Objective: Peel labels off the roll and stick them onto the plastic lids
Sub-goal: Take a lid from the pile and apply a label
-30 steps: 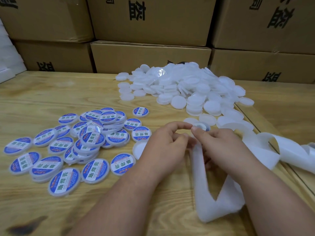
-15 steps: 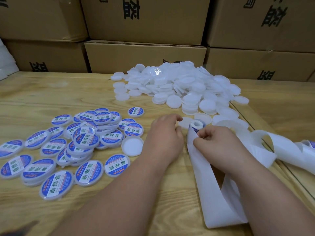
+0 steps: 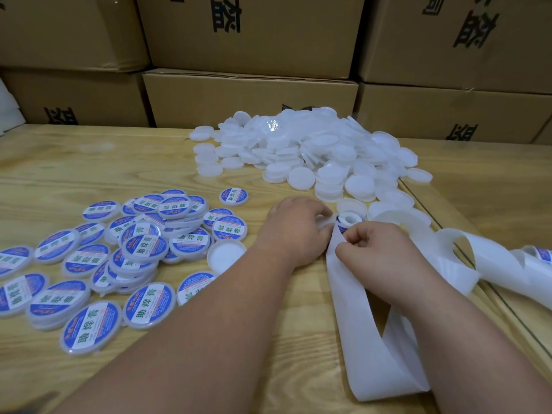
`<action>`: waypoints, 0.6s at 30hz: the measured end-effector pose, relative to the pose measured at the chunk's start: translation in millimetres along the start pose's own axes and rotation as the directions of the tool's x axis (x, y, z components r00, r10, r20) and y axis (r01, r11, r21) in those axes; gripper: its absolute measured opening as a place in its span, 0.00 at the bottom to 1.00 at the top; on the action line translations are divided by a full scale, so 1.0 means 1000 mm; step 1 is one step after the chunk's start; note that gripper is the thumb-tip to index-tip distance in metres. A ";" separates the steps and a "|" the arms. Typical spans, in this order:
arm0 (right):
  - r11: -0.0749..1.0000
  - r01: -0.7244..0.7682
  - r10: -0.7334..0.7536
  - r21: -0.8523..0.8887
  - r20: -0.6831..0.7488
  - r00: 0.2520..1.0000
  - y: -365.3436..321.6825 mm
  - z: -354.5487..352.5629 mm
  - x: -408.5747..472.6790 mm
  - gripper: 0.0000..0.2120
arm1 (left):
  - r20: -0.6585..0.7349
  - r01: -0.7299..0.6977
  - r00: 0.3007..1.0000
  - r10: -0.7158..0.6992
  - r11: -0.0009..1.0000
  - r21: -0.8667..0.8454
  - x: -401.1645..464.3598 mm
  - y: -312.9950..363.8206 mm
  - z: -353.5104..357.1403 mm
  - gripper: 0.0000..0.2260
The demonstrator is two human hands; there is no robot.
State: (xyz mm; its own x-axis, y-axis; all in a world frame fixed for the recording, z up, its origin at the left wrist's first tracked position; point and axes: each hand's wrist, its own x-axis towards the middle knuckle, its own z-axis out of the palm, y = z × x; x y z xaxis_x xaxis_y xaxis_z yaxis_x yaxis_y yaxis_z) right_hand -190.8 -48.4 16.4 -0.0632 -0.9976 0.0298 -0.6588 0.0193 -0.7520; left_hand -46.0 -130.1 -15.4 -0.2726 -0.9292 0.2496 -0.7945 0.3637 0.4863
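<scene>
label roll [image 3: 349,221]: small, white-cored, blue-printed, trailing white backing strip [image 3: 385,354].

Labelled lids [image 3: 143,249] left, bare lids [image 3: 301,150] behind, boxes [image 3: 251,97] beyond them

Desk [image 3: 89,162]: pale wood, visible grain, matt, unvarnished look.
Unlabelled lids [image 3: 301,177]: translucent white plastic, smooth, with a soft sheen.
Labelled lids [image 3: 89,327]: the same white plastic, topped with glossy printed paper in blue and white.
Backing strip [image 3: 376,348]: white release paper, smooth, semi-translucent, faintly glossy.
Label roll [image 3: 349,221]: glossy printed labels wound on a white core.
Boxes [image 3: 248,94]: brown corrugated cardboard, matt, with black print.
</scene>
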 end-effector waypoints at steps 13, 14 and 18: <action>0.999 -0.015 0.015 -0.033 0.009 1.000 -0.003 0.000 -0.002 0.06 | -0.206 0.092 0.960 -0.188 0.911 -0.403 -0.017 -0.001 -0.012 0.18; 0.999 -0.012 0.012 -0.032 0.013 1.000 -0.003 -0.001 -0.002 0.06 | -0.218 0.083 0.957 -0.190 0.903 -0.421 -0.020 0.000 -0.014 0.16; 1.000 0.007 -0.006 -0.017 0.058 0.998 -0.004 -0.001 -0.003 0.05 | -0.251 0.026 0.955 -0.160 0.884 -0.467 -0.044 0.009 -0.018 0.12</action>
State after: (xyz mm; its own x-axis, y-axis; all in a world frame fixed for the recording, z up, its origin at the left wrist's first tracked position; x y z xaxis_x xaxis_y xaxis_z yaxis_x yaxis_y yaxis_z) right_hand -188.5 -45.6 19.6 -0.0155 -0.9999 -0.0034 -0.6718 0.0129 -0.7406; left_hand -30.9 -84.6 -6.9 0.0028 -0.9289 0.3704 -0.4562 0.3284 0.8271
